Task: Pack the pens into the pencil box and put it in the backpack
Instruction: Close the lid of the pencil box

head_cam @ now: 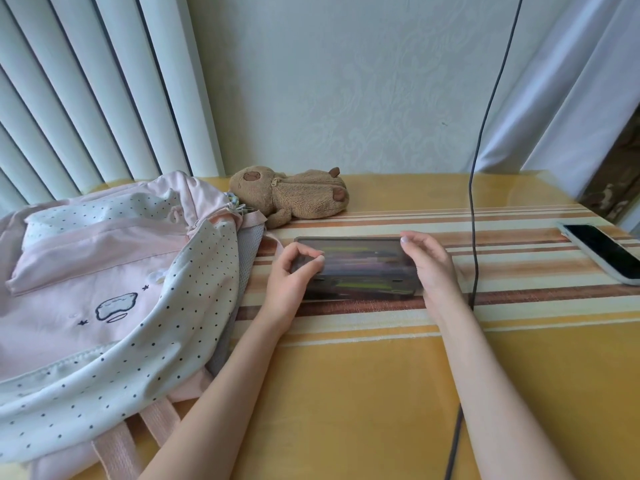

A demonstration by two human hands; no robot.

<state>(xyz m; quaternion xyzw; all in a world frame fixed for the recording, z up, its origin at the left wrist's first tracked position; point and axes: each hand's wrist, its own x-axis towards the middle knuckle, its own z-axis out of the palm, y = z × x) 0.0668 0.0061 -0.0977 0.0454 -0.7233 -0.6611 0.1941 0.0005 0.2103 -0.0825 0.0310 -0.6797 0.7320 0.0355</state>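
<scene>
Seen from the head camera: one smoky translucent pencil box [356,268] lies on a yellow table [346,393] with striped covering, gripped at both ends by two bare hands. The left hand [294,275] curls over the box's left end, thumb and forefinger nearly meeting on its lid. The right hand [431,265] clasps the right end, fingers bent over the far edge. Both forearms reach in from the bottom of the frame.

One pink, polka-dotted backpack [104,289] lies just left of the box, cut off at the left edge. One brown plush animal [294,195] rests behind, near the wall. One phone [606,252], partly cut off, lies at right. One black cable [476,202] hangs down across the table.

The box is motion-blurred; coloured streaks inside cannot be counted as pens.
</scene>
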